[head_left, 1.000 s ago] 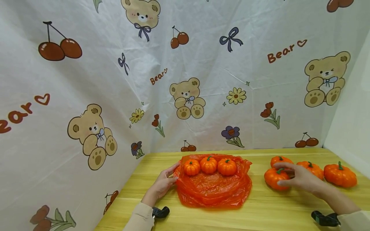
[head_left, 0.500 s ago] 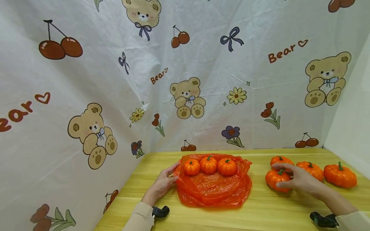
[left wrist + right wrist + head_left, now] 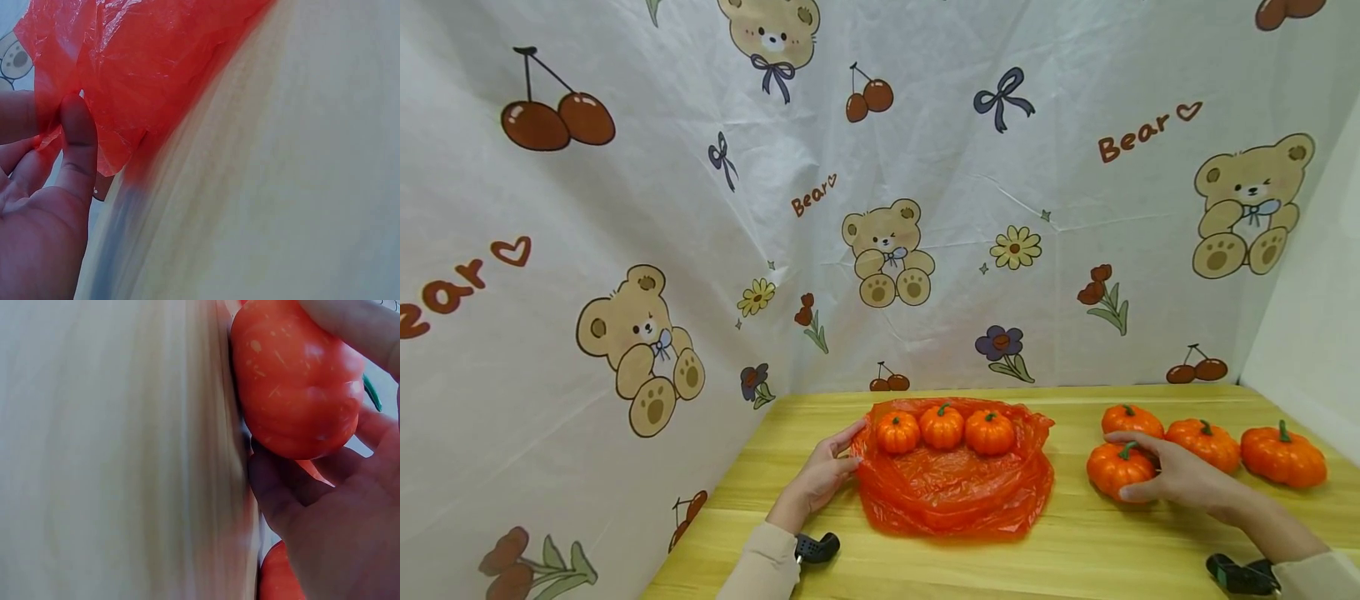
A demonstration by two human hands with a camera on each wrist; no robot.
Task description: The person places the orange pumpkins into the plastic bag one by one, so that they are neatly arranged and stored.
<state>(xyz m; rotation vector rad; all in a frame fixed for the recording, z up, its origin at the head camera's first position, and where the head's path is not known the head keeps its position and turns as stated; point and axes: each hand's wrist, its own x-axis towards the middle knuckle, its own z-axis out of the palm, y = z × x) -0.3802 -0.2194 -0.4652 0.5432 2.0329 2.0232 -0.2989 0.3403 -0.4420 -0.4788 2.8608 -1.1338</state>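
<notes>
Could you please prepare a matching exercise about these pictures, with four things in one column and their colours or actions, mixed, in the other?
Things
1. Bag
2. Left hand
3. Right hand
4. Table

Descriptions
A. Grips a pumpkin
B. Yellowish, with wood grain
C. Thin, red and crinkled
D. Pinches the bag's edge

Right pairs: 1-C, 2-D, 3-A, 4-B

The site is presenting as a screened indoor booth — a bear-printed sheet (image 3: 955, 200) is enclosing a wood-grain tabletop (image 3: 1000, 567) behind and left; a washed-out white surface (image 3: 1315, 333) — possibly wall — is bounding the right.
</notes>
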